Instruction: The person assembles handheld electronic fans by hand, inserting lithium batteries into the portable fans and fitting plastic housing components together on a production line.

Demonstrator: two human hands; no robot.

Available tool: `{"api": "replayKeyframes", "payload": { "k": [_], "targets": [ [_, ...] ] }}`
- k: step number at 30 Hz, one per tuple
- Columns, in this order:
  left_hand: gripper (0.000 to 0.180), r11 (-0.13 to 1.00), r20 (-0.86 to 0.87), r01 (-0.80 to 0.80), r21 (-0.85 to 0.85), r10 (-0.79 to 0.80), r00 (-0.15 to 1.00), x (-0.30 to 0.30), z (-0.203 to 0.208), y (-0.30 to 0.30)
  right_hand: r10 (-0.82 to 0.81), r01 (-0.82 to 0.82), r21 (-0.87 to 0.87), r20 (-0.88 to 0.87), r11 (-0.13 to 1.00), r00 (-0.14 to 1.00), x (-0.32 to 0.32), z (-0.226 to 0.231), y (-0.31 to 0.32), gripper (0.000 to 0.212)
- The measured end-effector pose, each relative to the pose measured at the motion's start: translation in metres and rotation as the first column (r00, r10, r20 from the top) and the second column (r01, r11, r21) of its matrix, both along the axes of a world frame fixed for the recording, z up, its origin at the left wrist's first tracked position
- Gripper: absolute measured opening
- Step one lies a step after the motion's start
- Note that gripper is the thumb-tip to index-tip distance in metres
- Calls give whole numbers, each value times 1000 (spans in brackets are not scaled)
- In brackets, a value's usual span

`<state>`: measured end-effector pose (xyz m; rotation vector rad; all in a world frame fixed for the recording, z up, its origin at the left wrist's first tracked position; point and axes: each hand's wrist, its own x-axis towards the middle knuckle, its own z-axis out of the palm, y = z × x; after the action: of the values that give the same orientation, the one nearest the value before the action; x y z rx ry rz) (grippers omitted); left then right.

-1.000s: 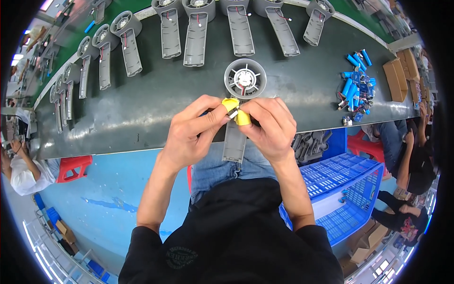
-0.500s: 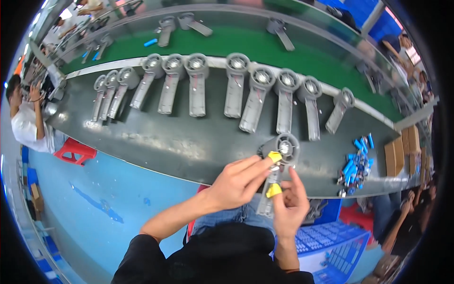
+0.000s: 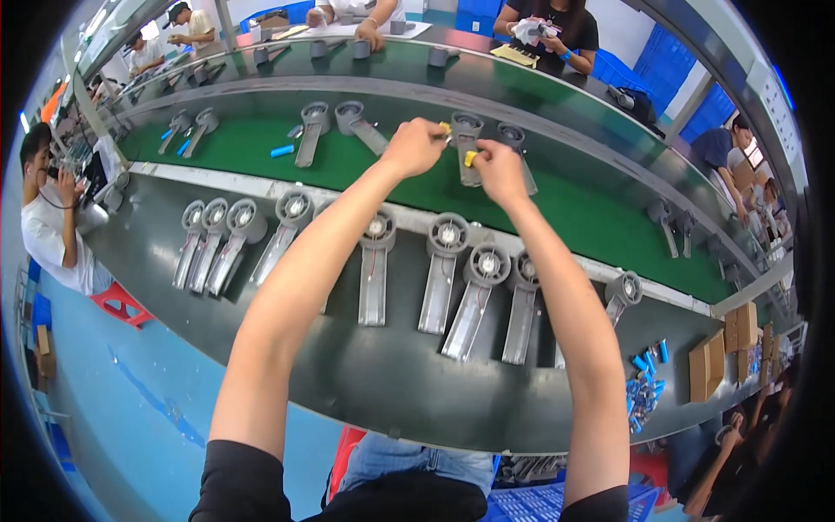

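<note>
Both my arms stretch forward over the green belt. Between my hands is a grey handheld fan housing point(image 3: 470, 172), its round fan head at the far end and its open handle toward me. My right hand point(image 3: 502, 174) pinches the handle's side, a yellow finger cover lying across it. Just left of the fan head, my left hand point(image 3: 416, 146) has its fingertips pressed together, also with a yellow cover; a tiny pale bit shows there, too small to name. Another grey fan housing point(image 3: 511, 133) lies right behind my right hand, partly hidden.
Several fan housings point(image 3: 372, 278) stand in a row on the dark table point(image 3: 339, 374), some behind my arms. More lie on the belt point(image 3: 252, 174) beside a blue cylinder point(image 3: 283, 150). Blue cylinders point(image 3: 644, 383) and a cardboard box point(image 3: 706, 365) sit at right. Co-workers sit across and left.
My hands have gone from the table's near edge out over the belt, taking the fan housing along. The view has tilted up, showing people across the line.
</note>
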<state>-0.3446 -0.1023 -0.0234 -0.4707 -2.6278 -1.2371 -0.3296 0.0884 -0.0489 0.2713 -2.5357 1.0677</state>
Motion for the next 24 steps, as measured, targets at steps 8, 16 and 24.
{"api": "replayKeyframes", "payload": {
  "k": [8,16,24],
  "targets": [
    [71,482,-273,-503,-717,471,839,-77,-5,-102,-72,23,224,213,974,974,12,2,10,42],
    [36,635,-289,-518,-573,435,853,-71,19,-118,-250,221,196,137,955,959,154,102,146,37],
    [52,986,-268,12,-166,-57,962,102,92,-75,-706,628,331,236,704,668,348,110,298,31]
  ]
}}
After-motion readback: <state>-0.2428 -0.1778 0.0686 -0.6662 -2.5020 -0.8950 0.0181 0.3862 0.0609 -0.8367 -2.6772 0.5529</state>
